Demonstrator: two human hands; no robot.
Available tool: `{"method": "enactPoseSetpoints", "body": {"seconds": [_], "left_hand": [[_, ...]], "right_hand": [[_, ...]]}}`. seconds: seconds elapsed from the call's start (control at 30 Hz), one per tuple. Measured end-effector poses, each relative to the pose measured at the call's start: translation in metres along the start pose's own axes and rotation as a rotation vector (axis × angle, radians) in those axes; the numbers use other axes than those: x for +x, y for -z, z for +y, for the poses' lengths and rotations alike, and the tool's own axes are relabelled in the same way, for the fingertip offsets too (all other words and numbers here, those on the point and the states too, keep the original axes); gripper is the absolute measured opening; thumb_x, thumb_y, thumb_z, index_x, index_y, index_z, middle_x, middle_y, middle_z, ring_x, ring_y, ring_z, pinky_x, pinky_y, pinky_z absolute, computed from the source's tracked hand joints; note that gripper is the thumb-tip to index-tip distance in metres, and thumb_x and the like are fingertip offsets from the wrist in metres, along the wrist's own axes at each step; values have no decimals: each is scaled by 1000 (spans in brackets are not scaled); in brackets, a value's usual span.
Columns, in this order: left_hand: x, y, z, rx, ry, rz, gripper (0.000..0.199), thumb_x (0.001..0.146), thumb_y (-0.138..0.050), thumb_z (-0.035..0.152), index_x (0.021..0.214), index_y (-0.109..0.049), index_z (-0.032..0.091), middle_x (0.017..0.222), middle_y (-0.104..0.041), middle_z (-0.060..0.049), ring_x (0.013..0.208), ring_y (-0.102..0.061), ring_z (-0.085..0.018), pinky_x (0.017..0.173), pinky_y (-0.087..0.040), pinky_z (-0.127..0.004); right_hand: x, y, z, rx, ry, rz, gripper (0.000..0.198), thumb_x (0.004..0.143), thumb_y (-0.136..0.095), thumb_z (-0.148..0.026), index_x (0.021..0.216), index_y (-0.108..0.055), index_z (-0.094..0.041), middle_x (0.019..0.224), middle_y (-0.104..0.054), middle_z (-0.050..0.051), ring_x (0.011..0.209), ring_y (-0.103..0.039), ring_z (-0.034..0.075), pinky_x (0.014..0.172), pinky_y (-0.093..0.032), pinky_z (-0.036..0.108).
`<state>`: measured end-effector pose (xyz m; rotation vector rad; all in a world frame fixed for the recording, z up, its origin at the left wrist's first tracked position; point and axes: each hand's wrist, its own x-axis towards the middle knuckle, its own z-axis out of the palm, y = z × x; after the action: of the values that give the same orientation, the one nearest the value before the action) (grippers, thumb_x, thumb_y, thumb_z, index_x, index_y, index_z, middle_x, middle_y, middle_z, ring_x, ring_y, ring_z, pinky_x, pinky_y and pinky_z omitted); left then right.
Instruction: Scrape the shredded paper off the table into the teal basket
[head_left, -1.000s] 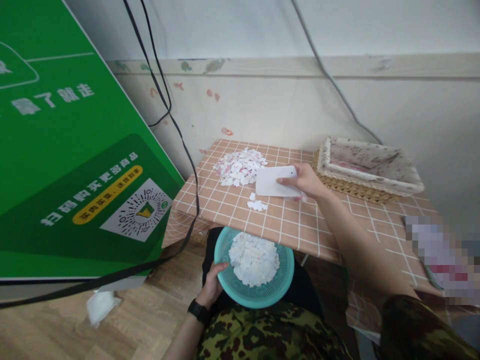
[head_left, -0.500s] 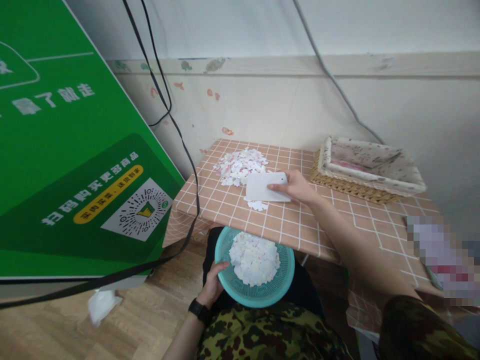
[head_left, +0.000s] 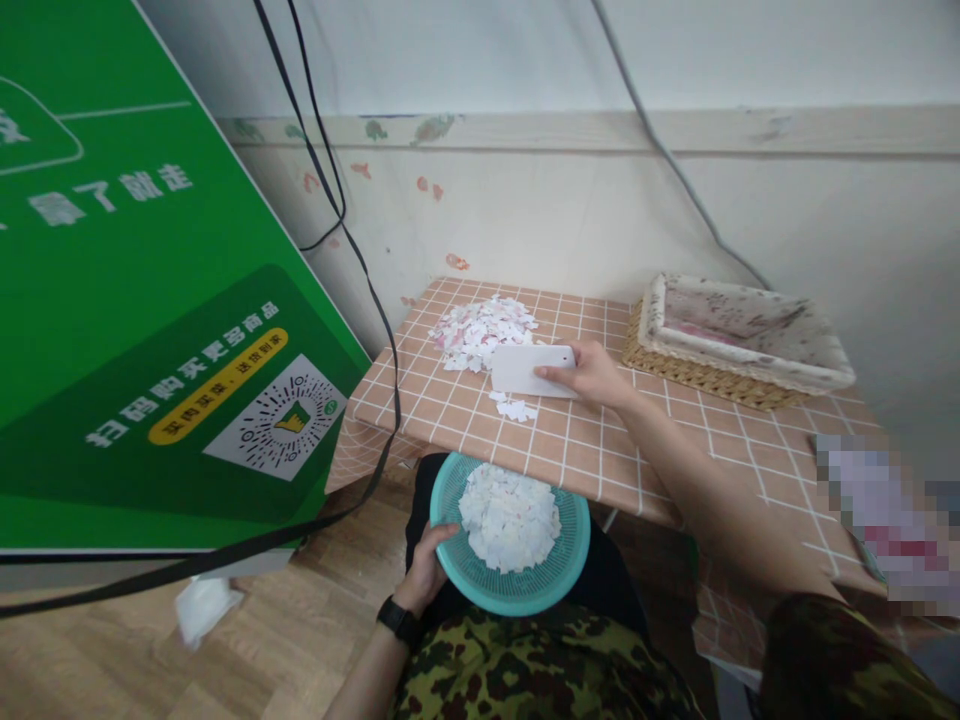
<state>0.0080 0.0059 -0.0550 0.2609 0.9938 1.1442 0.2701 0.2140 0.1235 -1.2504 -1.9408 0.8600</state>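
Observation:
My right hand [head_left: 596, 376] grips the right end of a flat white scraper-like card [head_left: 525, 370] with a small hole near one corner. The card is held over the table at the near right side of a heap of torn paper scraps [head_left: 484, 328], white with some pink. A few loose scraps [head_left: 515, 408] lie just in front of the card. On my lap rests a turquoise plastic colander [head_left: 517, 596], with a mound of white paper scraps [head_left: 510, 520] inside. My left hand [head_left: 427, 570] is closed on the colander's left rim, thumb on top.
A lined wicker basket [head_left: 720, 385] stands on the right of the checked tablecloth [head_left: 570, 450]. Black cables [head_left: 367, 280] hang past the table's left edge. A green sign panel [head_left: 150, 300] fills the left. A white plastic bag [head_left: 206, 610] lies on the floor.
The white card has lifted or tilted slightly, baring more of the loose scraps in front of it. My left hand and the colander have stayed in place.

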Motion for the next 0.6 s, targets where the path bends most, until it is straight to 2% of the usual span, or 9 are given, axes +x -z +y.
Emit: {"method": "enactPoseSetpoints", "body": {"seconds": [0.13, 0.33, 0.6], "left_hand": [[0, -1, 0, -4, 1, 10, 38, 66, -65, 23, 101, -67, 9, 100, -72, -14, 93, -64, -35, 85, -47, -47], [0, 0, 1, -6, 0, -1, 35, 66, -64, 22, 99, -68, 9, 99, -72, -14, 95, -64, -35, 87, -46, -47], [0, 0, 1, -5, -2, -10, 31, 68, -63, 22, 96, -69, 9, 97, -73, -14, 96, -63, -35, 88, -45, -48]], "right_hand": [[0, 4, -2, -5, -7, 41, 28, 70, -66, -42, 78, -64, -15, 73, -65, 5, 60, -55, 15, 49, -43, 26], [-3, 0, -5, -8, 26, -71, 28, 71, -65, -42, 78, -63, -16, 73, -64, 4, 60, -54, 14, 48, -42, 25], [0, 1, -1, -28, 19, -15, 27, 72, -64, -42, 79, -64, -16, 73, -64, 5, 61, -54, 15, 49, -42, 26]]}}
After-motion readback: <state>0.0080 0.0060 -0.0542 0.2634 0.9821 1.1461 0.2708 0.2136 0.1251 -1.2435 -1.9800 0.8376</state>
